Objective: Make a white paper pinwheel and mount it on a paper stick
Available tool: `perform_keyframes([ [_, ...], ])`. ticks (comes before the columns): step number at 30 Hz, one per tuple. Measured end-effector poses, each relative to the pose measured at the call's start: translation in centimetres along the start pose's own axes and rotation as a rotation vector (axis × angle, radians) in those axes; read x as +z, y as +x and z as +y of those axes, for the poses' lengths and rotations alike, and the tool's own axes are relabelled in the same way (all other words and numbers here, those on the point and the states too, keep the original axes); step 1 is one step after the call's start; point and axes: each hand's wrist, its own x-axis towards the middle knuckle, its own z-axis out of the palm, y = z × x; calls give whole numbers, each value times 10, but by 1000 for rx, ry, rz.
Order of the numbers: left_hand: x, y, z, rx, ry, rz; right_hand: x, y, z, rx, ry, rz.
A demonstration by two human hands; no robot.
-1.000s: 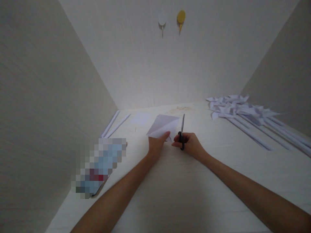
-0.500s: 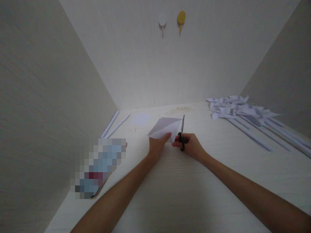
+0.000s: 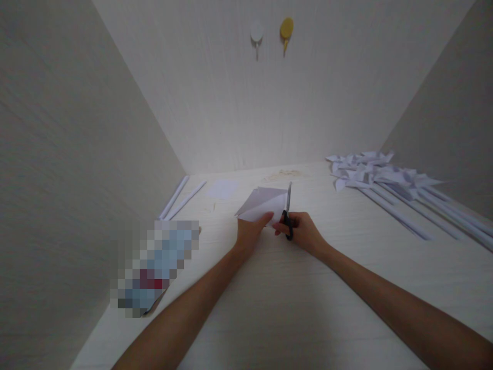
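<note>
- The left hand (image 3: 251, 231) is pinching the near corner of the folded paper (image 3: 262, 203), fingers closed on it.
- The right hand (image 3: 302, 230) is gripping the scissors (image 3: 287, 210), fingers curled through the black handles.
- The scissors are touching the paper's right edge, blades pointing away from the person.
- The paper is lying mid-table (image 3: 292, 308), left of the paper windmills (image 3: 379, 174) and right of the paper rolls (image 3: 181, 195).

We have a single head-worn view, looking forward and down along both forearms at the bench (image 3: 292, 308), close in, with the back wall (image 3: 269, 103) facing us.
</note>
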Motion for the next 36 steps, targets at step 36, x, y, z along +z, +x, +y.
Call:
perform_keyframes([
  [36,-10,15,-10,-154,-397,153,-16,2,-3,130,-230,-481],
])
